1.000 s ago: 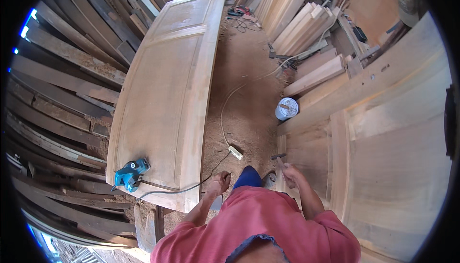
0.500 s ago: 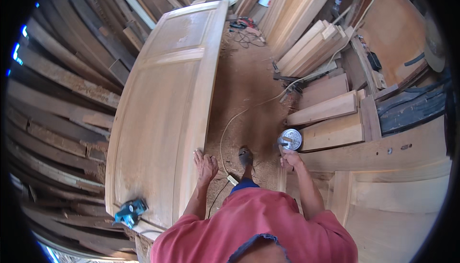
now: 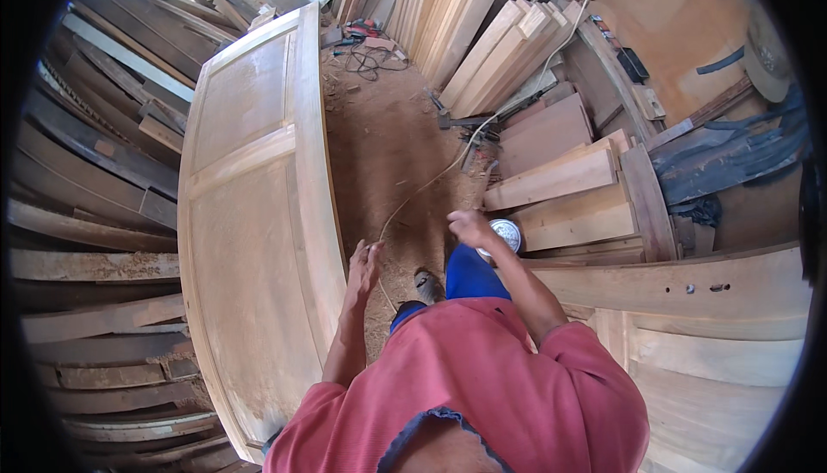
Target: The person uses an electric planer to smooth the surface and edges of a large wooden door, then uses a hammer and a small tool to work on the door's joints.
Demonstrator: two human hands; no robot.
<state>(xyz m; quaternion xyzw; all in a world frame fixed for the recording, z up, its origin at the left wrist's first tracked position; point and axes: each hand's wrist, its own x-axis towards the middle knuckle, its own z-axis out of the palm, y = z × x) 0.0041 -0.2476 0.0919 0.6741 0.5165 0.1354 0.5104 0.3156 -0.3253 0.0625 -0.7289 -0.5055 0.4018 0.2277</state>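
Observation:
A long panelled wooden door [image 3: 250, 214] lies to my left, with two recessed panels and a pale frame. My left hand [image 3: 363, 266] is beside its right edge, fingers raised and loosely apart, holding nothing visible. Over the floor to the right, my right hand [image 3: 472, 228] is closed with the fingers curled. Whatever it grips is hidden behind the fingers. A round white can [image 3: 506, 235] stands just right of that hand, its pale contents showing and my forearm partly covering it.
A pale cord [image 3: 428, 183] crosses the sawdust-strewn floor [image 3: 366, 154]. Stacked boards [image 3: 560, 178] stand at the right, and another wooden panel [image 3: 715, 344] lies lower right. Dark timber [image 3: 103, 264] fills the left side. A red power tool [image 3: 362, 28] sits beyond the door.
My left hand has come off the door's surface to beside its edge. My right hand has moved left and forward, away from the can. The view has shifted, leaving the teal power tool almost out of sight.

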